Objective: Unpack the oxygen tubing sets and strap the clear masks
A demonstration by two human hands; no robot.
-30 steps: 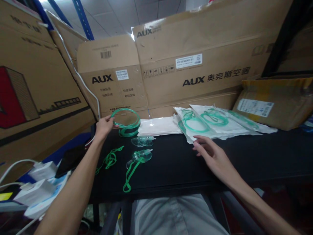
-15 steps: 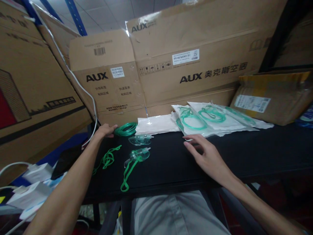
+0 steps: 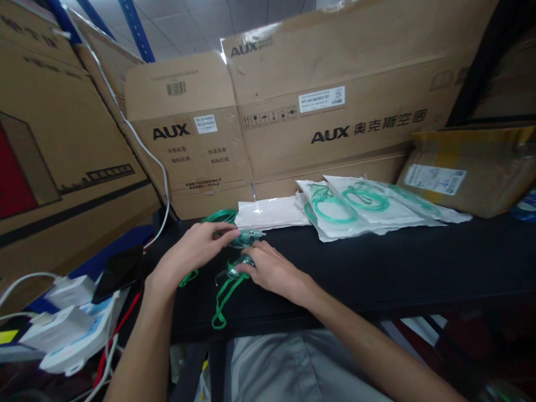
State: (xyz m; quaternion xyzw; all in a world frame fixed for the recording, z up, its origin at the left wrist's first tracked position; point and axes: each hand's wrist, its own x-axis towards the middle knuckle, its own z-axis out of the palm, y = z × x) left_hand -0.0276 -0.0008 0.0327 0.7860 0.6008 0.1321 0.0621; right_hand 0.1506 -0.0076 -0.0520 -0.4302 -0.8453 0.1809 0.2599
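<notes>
Two clear green oxygen masks lie on the black table, one behind the other. My left hand (image 3: 203,245) reaches the far oxygen mask (image 3: 250,237), its thumb and index fingertips closed at the mask's left edge. Those fingers cover part of it. On the near oxygen mask (image 3: 233,271) my right hand (image 3: 272,271) has its fingers closed from the right, hiding much of the shell. A green elastic strap (image 3: 219,312) trails from this mask toward the table's front edge. Behind my left hand sits a coil of green tubing (image 3: 221,215). A loose green cord (image 3: 189,277) shows partly below my left wrist.
White packets (image 3: 272,212) lie at the back, beside clear-fronted pouches (image 3: 362,201) holding green tubing. Cardboard boxes (image 3: 293,145) wall the rear, with a taped parcel (image 3: 452,173) at right. Chargers (image 3: 71,290), a power strip (image 3: 79,346), cables and a dark phone (image 3: 119,271) crowd the left.
My left hand has moved right from beside the tubing coil to the far mask. My right hand has come left from near the pouches onto the near mask.
</notes>
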